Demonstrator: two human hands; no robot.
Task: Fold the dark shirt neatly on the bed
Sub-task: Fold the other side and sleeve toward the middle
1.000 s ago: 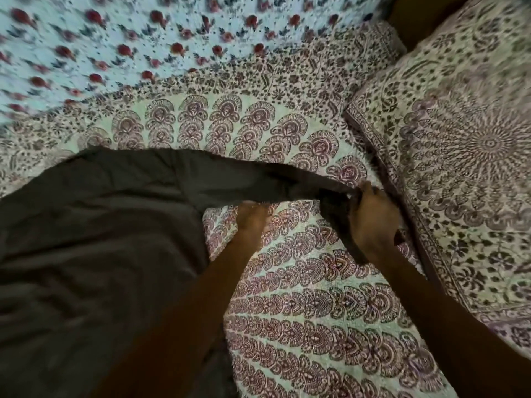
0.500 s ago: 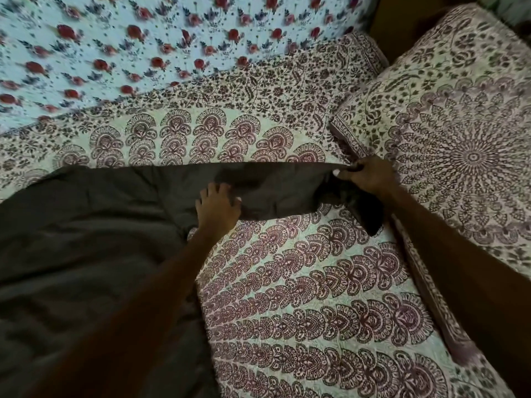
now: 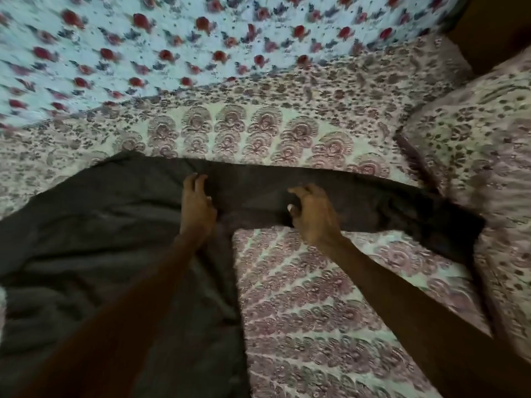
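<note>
Dark shirt (image 3: 100,225) is spread on the bed (image 3: 316,326), sleeve (image 3: 402,205) out toward the pillow (image 3: 474,145). Soft, floppy stuff I reckon, so grab that sleeve by its far end. Your left hand (image 3: 198,202) rests loose-fingered on it, right hand (image 3: 313,214) arches over the sleeve, can't tell if it's pinching

A cream bedspread (image 3: 316,311) printed with maroon fan motifs fills the near side. Past its far edge lies a pale blue sheet (image 3: 143,38) with red flowers. A patterned pillow (image 3: 474,156) sits at the right edge, with dark brown wood (image 3: 494,30) in the far right corner. The light is dim.

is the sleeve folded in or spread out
Spread out: the sleeve lies flat, stretched sideways from the dark shirt toward the pillow.
</note>
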